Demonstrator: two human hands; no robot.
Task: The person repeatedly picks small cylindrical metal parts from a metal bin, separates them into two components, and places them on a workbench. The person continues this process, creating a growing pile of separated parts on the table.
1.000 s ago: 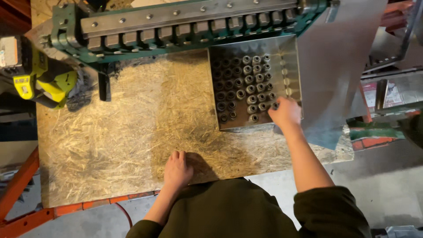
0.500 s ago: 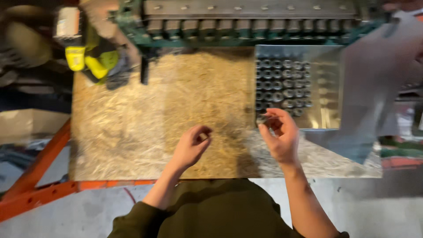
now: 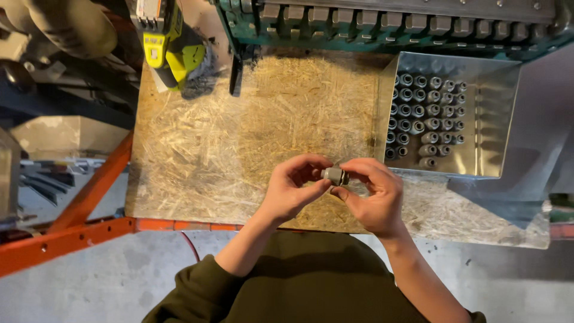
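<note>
Head view: a person in a dark green sleeve stands at the edge of a wood-strand tabletop point(image 3: 227, 155) and looks down at both hands.
Left hand point(image 3: 293, 191): raised over the near edge of the tabletop, its grip is closed on the left end of a small grey metal fitting point(image 3: 333, 175), with thumb and fingers curled around it.
Right hand point(image 3: 373, 200): it meets the left hand, and its grip is also closed on the same fitting, at the right end, with fingertips pinching from above and thumb below.
Fitting: short, cylindrical, grey, lying sideways between the two hands, just above the tabletop and near the front left corner of the tray.
Metal tray point(image 3: 490, 149): shiny sheet-metal box on the right part of the tabletop, open on top; inside it stand many similar grey fittings point(image 3: 424, 110) in rows, filling the left half.
Cordless drill point(image 3: 170, 45): yellow-green and black, lying at the far left corner of the tabletop, well apart from the hands.
Green machine point(image 3: 382, 21): long metal bar with a row of grey blocks, along the far edge of the tabletop.
Orange frame point(image 3: 89, 197): steel beams under and to the left of the tabletop.
Floor point(image 3: 89, 293): grey concrete below.
</note>
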